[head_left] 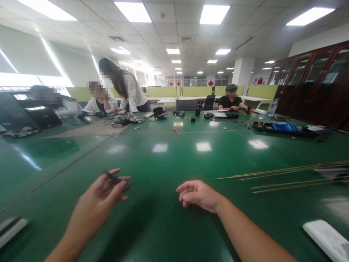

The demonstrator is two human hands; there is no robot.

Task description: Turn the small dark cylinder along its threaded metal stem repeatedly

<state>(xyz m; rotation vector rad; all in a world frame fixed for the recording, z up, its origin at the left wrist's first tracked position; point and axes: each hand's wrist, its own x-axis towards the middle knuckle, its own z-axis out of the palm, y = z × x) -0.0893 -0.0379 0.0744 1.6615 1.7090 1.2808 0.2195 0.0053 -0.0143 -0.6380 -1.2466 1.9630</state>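
Note:
My left hand (pixel 105 194) is raised above the green tabletop (pixel 163 163), its thumb and fingers closed on a small dark part (pixel 118 179) with a jagged outline. Blur and the fingers hide what kind of part it is. To the right, my right hand (pixel 197 196) is low over the table with its fingers loosely bent and slightly apart. Nothing shows in it. Several thin brass-coloured rods (pixel 272 171) lie on the table to the right of that hand.
A white power strip (pixel 327 236) lies at the lower right, and a white-edged object (pixel 12 231) at the lower left. An orange screwdriver (pixel 176 130) lies farther back. Beyond it are electronic parts, a black tray with a blue pack (pixel 285 127), and several people around the table.

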